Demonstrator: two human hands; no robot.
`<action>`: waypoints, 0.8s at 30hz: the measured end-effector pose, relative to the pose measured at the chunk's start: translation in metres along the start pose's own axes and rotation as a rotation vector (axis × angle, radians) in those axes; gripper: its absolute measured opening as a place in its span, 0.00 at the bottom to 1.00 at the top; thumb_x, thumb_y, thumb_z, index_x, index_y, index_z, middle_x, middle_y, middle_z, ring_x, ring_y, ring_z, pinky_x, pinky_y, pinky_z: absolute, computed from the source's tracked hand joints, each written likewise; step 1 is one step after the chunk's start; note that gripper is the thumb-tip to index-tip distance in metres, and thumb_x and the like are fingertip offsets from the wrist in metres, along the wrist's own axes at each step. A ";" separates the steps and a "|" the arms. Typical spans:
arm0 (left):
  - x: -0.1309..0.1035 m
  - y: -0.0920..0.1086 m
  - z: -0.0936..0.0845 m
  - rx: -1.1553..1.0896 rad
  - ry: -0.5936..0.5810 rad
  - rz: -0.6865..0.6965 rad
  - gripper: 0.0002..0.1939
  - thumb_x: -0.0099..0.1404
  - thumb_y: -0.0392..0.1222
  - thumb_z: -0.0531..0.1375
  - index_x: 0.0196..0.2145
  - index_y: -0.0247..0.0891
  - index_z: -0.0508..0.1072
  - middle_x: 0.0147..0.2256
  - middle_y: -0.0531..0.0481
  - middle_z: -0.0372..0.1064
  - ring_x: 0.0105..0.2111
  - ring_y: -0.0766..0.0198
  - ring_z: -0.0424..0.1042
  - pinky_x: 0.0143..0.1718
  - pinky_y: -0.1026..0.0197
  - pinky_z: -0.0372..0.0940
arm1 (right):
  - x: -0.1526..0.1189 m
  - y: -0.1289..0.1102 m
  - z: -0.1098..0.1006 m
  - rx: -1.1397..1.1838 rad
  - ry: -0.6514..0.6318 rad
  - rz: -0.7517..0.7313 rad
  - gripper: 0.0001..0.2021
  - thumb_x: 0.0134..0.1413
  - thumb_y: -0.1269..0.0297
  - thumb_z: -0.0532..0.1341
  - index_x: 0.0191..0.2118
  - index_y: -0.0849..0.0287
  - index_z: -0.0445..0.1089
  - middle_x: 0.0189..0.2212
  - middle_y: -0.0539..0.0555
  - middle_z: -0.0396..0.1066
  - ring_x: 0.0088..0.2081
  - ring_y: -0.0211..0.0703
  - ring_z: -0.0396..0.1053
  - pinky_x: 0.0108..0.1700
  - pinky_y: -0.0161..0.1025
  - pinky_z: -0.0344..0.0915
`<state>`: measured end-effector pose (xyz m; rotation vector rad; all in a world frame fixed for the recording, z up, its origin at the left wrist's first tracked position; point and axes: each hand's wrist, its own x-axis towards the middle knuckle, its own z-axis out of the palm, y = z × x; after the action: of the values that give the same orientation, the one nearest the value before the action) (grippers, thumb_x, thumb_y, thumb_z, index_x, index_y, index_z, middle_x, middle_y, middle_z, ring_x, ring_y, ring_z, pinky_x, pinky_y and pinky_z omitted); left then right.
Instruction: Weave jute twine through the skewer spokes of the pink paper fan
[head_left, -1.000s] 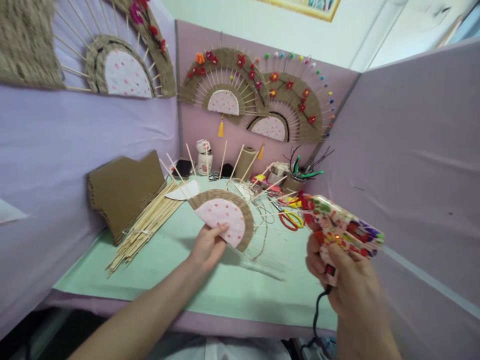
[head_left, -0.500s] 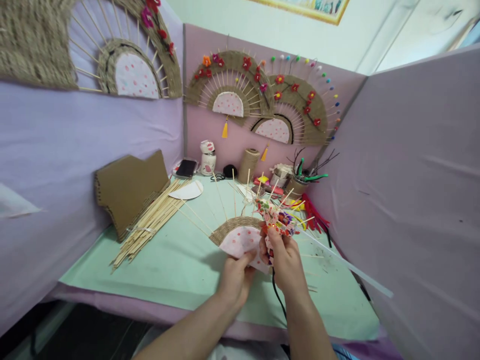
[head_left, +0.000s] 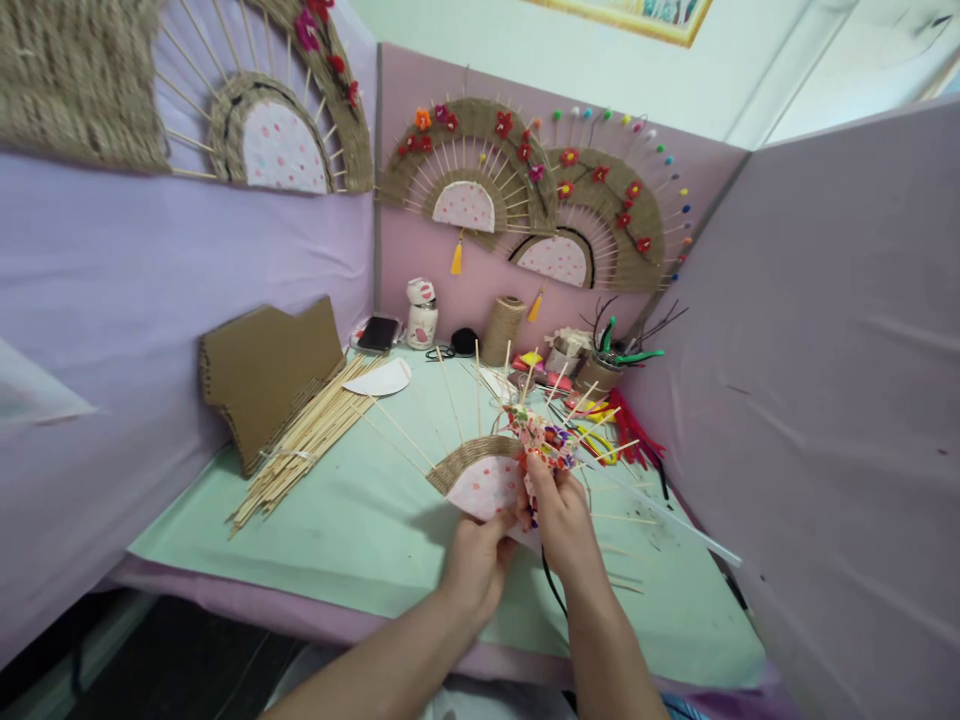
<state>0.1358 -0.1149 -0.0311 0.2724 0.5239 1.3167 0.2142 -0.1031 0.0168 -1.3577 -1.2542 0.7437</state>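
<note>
My left hand pinches the lower edge of a small half-round fan. The fan has a white centre with pink dots, a woven twine band around it and bare bamboo sticks spreading outward. In my right hand is a flower-patterned glue gun, with fingers wrapped round its handle. A long translucent glue stick juts from its back to the right, and a black cord hangs below. The gun and my right hand cover the fan's right part; the nozzle tip cannot be made out.
Bundled bamboo sticks and folded cardboard lie at left, near a white half-disc. Along the back stand a bottle, a twine spool and a can with green-handled pliers. Yellow-handled scissors lie at right.
The glue gun has moved slightly left across the fan, its glue stick swinging left with it. My left hand keeps its hold on the lower edge. The whole view has shifted slightly.
</note>
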 end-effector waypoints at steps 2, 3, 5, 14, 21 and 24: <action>-0.001 0.000 0.001 -0.008 -0.005 -0.005 0.17 0.47 0.32 0.67 0.38 0.35 0.76 0.38 0.46 0.74 0.35 0.64 0.71 0.35 0.65 0.64 | 0.000 0.000 -0.001 0.001 -0.037 0.024 0.21 0.52 0.47 0.53 0.19 0.57 0.62 0.13 0.48 0.61 0.18 0.39 0.59 0.24 0.37 0.56; -0.001 0.000 0.001 -0.014 -0.010 -0.007 0.18 0.47 0.32 0.67 0.39 0.35 0.76 0.38 0.46 0.74 0.35 0.63 0.71 0.35 0.65 0.64 | 0.000 0.000 -0.001 0.006 -0.058 0.039 0.21 0.52 0.47 0.53 0.19 0.57 0.62 0.13 0.48 0.60 0.18 0.39 0.59 0.24 0.37 0.56; -0.002 0.000 0.002 -0.022 -0.017 -0.009 0.18 0.47 0.31 0.67 0.39 0.36 0.75 0.38 0.46 0.74 0.35 0.63 0.71 0.35 0.65 0.64 | 0.000 0.000 -0.002 0.003 -0.069 0.056 0.21 0.53 0.47 0.52 0.20 0.57 0.63 0.13 0.48 0.60 0.18 0.39 0.59 0.24 0.37 0.56; -0.001 0.000 0.002 -0.017 -0.026 -0.015 0.16 0.48 0.32 0.66 0.38 0.35 0.76 0.38 0.46 0.74 0.36 0.65 0.71 0.38 0.65 0.65 | -0.001 -0.004 -0.003 -0.053 -0.058 0.030 0.22 0.53 0.47 0.51 0.21 0.59 0.65 0.12 0.48 0.60 0.18 0.38 0.59 0.24 0.37 0.56; 0.000 -0.002 0.000 -0.006 -0.022 -0.010 0.14 0.48 0.33 0.67 0.36 0.33 0.77 0.36 0.45 0.74 0.35 0.64 0.71 0.37 0.64 0.64 | 0.000 -0.003 -0.004 -0.089 -0.037 0.026 0.21 0.53 0.47 0.51 0.24 0.60 0.67 0.12 0.48 0.60 0.18 0.39 0.59 0.24 0.37 0.55; 0.000 -0.003 -0.001 -0.021 -0.026 -0.018 0.16 0.47 0.33 0.67 0.37 0.34 0.77 0.38 0.45 0.74 0.37 0.63 0.71 0.38 0.64 0.64 | 0.000 0.000 -0.005 -0.105 -0.041 0.032 0.21 0.53 0.47 0.51 0.24 0.60 0.67 0.13 0.48 0.61 0.18 0.39 0.60 0.24 0.37 0.56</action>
<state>0.1376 -0.1158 -0.0335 0.2670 0.4889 1.2993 0.2187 -0.1046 0.0181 -1.4566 -1.3220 0.7394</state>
